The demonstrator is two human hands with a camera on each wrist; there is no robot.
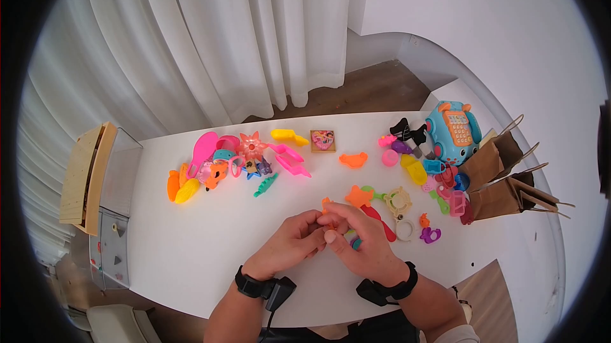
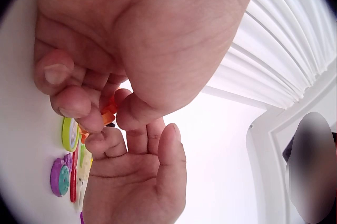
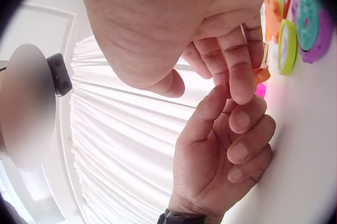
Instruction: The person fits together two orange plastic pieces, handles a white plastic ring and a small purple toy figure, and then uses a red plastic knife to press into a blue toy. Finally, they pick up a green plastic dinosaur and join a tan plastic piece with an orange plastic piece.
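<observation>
You seemed to be adjusting an orange toy [image 1: 326,202], left hand [image 1: 287,241] pinching it, right hand [image 1: 368,249] loosely spread; the next move likely needed steadiness.

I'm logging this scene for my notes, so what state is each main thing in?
Left hand: fingers curled, pinching orange piece
Right hand: thumb apart in the wrist views, grip partly hidden
Orange piece: held, mostly covered
Wristbands: strapped on
Curtain: hanging in folds
Paper bags: handles sticking out
Toy phone: keypad exposed
Heart picture: face up
</observation>
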